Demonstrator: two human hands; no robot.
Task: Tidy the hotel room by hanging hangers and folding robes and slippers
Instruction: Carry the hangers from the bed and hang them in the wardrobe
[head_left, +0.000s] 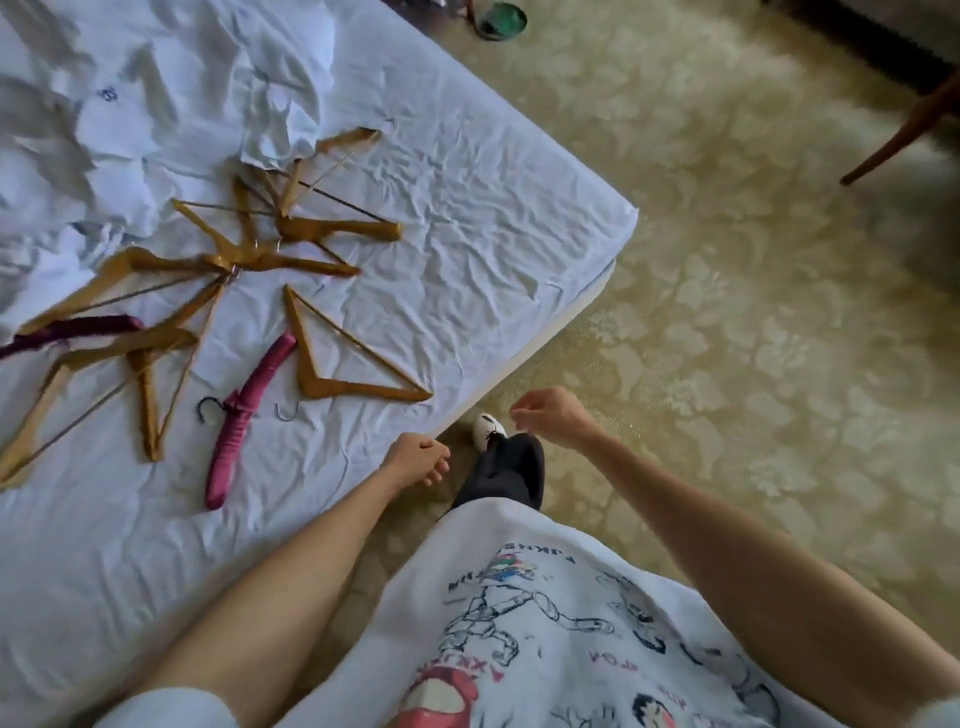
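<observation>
Bare left hand (417, 456) and right hand (550, 417) hang loosely curled, empty, at bed (493, 218) edge. Nearest: padded magenta hanger (248, 422), wooden hanger (349, 364) beside it. Advise lifting singly by hook; farther pile (249, 244) is interlocked.

Soft, even daylight fills the room, with faint shadows in the creases of the rumpled white bed sheet (467, 218) beyond the fingers. Far corners smear with blur, and wide-angle bending curves the bed's edge.
</observation>
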